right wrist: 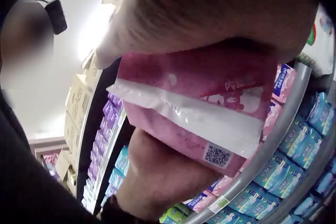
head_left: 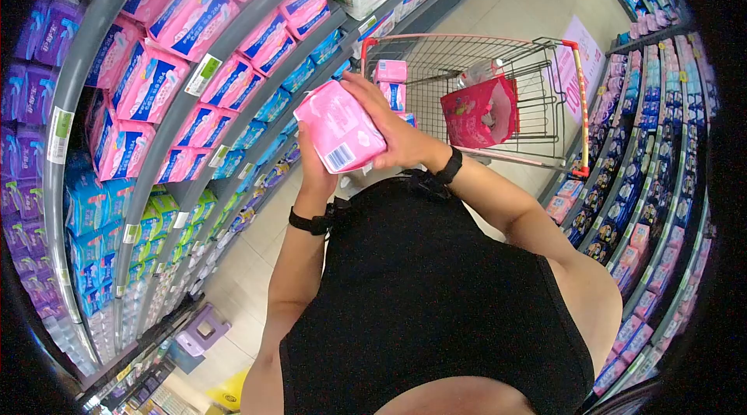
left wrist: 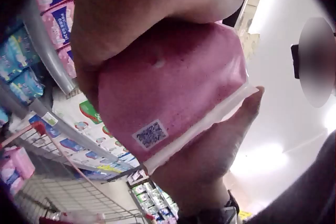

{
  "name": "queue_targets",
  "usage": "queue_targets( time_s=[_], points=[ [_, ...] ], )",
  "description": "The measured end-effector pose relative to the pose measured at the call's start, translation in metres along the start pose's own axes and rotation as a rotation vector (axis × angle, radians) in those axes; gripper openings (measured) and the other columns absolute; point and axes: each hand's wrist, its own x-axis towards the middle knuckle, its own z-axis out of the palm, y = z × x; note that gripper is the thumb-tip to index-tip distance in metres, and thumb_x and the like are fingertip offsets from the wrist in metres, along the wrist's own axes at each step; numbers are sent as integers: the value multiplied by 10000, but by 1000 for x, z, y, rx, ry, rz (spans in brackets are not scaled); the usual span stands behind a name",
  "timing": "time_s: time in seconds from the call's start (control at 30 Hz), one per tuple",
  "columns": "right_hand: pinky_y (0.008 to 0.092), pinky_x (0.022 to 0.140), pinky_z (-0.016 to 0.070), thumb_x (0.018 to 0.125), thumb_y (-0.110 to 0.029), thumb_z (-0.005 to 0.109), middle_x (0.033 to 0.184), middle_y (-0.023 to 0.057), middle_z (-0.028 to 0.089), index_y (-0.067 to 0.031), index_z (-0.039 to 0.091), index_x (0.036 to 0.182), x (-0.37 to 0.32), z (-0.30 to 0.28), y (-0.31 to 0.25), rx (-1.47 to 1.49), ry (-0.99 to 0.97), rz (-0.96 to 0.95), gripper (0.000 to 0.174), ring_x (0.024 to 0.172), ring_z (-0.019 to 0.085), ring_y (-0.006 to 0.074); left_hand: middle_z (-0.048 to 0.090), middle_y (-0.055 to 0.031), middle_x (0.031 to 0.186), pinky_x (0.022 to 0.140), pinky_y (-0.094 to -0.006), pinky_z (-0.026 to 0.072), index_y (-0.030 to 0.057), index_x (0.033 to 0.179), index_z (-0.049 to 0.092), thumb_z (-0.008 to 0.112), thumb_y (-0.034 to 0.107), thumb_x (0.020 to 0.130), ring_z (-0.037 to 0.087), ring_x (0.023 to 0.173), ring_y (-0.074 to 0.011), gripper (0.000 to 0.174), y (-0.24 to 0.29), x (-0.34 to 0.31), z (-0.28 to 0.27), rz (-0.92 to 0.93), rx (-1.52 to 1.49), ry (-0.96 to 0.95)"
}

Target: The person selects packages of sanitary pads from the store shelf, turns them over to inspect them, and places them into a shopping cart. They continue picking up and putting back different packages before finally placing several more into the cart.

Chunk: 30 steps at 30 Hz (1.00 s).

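Observation:
Both hands hold a pink pack of sanitary pads [head_left: 340, 121] up in front of the chest, its barcode corner toward the body in the head view. My left hand [head_left: 315, 164] grips the left side with the thumb up along it. Around the far edge and right side curl the fingers and thumb of my right hand [head_left: 395, 127]. In the left wrist view the pack [left wrist: 173, 87] shows a square code and a pale sealed flap. The right wrist view shows the pack's white strip [right wrist: 194, 116] between the two hands.
Left of the body rise curved shelves with pink packs [head_left: 187, 14], blue packs [head_left: 97, 220] and purple packs [head_left: 35, 158]. Ahead stands a shopping cart [head_left: 537, 162] holding a red bag [head_left: 467, 115] and small pink packs [head_left: 391, 71]. More stocked shelves [head_left: 661, 181] line the right.

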Motion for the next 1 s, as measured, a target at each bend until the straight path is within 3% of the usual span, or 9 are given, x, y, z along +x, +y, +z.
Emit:
queue_targets(
  time_s=[0.07, 0.13, 0.23, 0.27, 0.4, 0.53, 0.73, 1.0],
  points=[
    [482, 1207, 109, 627, -870, 635, 1622, 216, 96, -20, 102, 1563, -1, 1, -4, -28, -1, -22, 1373, 1507, 129, 357, 503, -137, 1428, 1099, -411, 404, 38, 1481, 345, 284, 703, 977, 522, 1292, -260, 836, 0, -3, 7, -7, 91, -3],
    [469, 1209, 126, 558, -842, 725, 1622, 218, 93, -21, 43, 1565, 0, 4, -6, 72, 23, 19, 1468, 1507, 133, 349, 464, -134, 1460, 1116, -413, 381, 38, 1498, 307, 273, 732, 957, 481, 1329, -260, 881, -6, 1, -5, 73, 141, -92],
    [430, 1203, 169, 585, -803, 741, 1607, 226, 144, -25, 63, 1566, -1, 10, -13, 260, 79, 31, 1424, 1491, 189, 337, 378, -123, 1519, 1135, -423, 351, 39, 1527, 229, 266, 792, 909, 405, 1385, -256, 975, -4, 2, 7, 327, 266, -136],
    [435, 1204, 163, 596, -822, 714, 1609, 226, 136, -20, 56, 1566, 0, 10, -16, 308, 80, 25, 1420, 1492, 184, 338, 345, -118, 1540, 1140, -428, 342, 40, 1537, 200, 265, 815, 890, 378, 1405, -255, 1012, 0, 1, 16, 434, 315, -133],
    [455, 1205, 135, 644, -903, 574, 1616, 233, 96, 6, 22, 1562, 7, 9, -21, 382, 53, -12, 1405, 1498, 153, 347, 329, -144, 1524, 1138, -460, 359, 66, 1557, 102, 327, 912, 768, 438, 1363, -293, 1179, 16, -1, 30, 457, 309, -145],
    [478, 1206, 103, 681, -956, 420, 1622, 251, 47, 34, -7, 1555, 9, 11, -28, 356, 44, -43, 1388, 1510, 101, 360, 309, -159, 1528, 1114, -462, 396, 55, 1565, 65, 333, 935, 738, 459, 1345, -290, 1237, 27, -6, 46, 471, 243, -124],
    [478, 1209, 64, 701, -958, 376, 1625, 266, 13, 49, -7, 1552, 14, 7, -33, 295, 69, -103, 1373, 1522, 39, 354, 387, -158, 1467, 1076, -463, 445, 72, 1573, -35, 385, 985, 632, 493, 1311, -287, 1377, 32, -6, 45, 577, 214, -236],
    [465, 1211, 64, 710, -944, 398, 1630, 248, 14, 44, -3, 1555, 15, 4, -39, 366, 125, -78, 1361, 1524, 36, 331, 384, -165, 1468, 1084, -468, 431, 93, 1567, -120, 401, 1008, 586, 479, 1327, -292, 1440, 35, -16, 59, 435, 288, -220]
  ],
)
